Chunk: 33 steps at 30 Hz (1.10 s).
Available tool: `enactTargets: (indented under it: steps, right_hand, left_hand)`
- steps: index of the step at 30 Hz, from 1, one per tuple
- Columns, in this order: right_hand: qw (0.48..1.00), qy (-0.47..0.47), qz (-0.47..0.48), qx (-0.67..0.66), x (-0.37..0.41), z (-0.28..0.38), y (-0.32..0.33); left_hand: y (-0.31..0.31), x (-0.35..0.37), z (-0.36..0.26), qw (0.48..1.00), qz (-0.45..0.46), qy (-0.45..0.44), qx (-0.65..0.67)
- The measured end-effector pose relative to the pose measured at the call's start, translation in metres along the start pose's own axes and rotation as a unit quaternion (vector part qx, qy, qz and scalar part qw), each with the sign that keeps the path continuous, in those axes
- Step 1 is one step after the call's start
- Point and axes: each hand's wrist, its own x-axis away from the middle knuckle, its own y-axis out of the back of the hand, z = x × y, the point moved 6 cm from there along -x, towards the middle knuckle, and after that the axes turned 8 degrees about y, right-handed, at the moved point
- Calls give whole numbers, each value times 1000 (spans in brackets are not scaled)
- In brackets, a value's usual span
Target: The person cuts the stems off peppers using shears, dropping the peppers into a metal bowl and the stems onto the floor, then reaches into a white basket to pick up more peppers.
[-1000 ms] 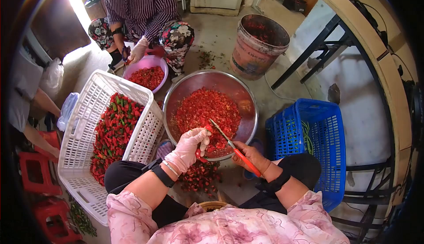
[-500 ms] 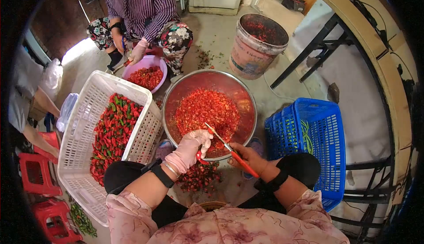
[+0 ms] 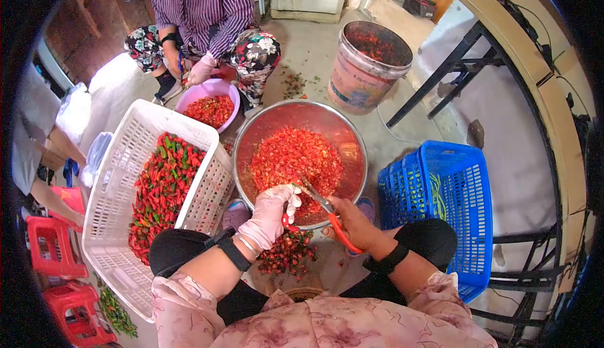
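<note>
My left hand (image 3: 274, 213), in a thin pale glove, is closed around red chili peppers (image 3: 289, 223) near the front rim of a wide metal bowl (image 3: 360, 178). My right hand (image 3: 357, 225), bare, grips scissors (image 3: 338, 222) with red-orange handles. The scissor blades point up and left, right beside my left fingertips; where they meet the pepper is too small to tell. Chopped red chili (image 3: 296, 159) fills the middle of the bowl. Below my hands, a pile of dark red pepper pieces and stems (image 3: 286, 255) lies on the floor.
A white basket (image 3: 207, 190) of whole red and green peppers (image 3: 163, 190) stands at left, a blue basket (image 3: 475, 222) with long green pods at right. A stained bucket (image 3: 355, 74) sits behind. Another person (image 3: 201, 21) cuts over a purple bowl (image 3: 234, 96). Red stools (image 3: 53, 247) stand far left.
The scissors have turned a little, with their tips shifting slightly right and down beside my left fingers. My left hand stays nearly in place. The other person's hands have moved slightly.
</note>
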Motion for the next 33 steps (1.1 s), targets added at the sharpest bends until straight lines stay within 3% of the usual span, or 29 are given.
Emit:
enactTargets:
  steps: [6, 12, 18, 33]
  right_hand:
    - [999, -3, -1, 49, -2, -1, -5]
    - [998, -28, -6, -63, 2, -16, -15]
    - [998, 7, -17, 55, -1, -2, -3]
    - [989, -123, 43, -73, 5, -16, -11]
  left_hand:
    - [-5, 3, 3, 1000, -6, -21, -18]
    - [-5, 3, 2, 999, -5, -20, -26]
    - [-2, 3, -5, 989, -33, -78, -121]
    - [8, 2, -11, 977, -66, -103, -174]
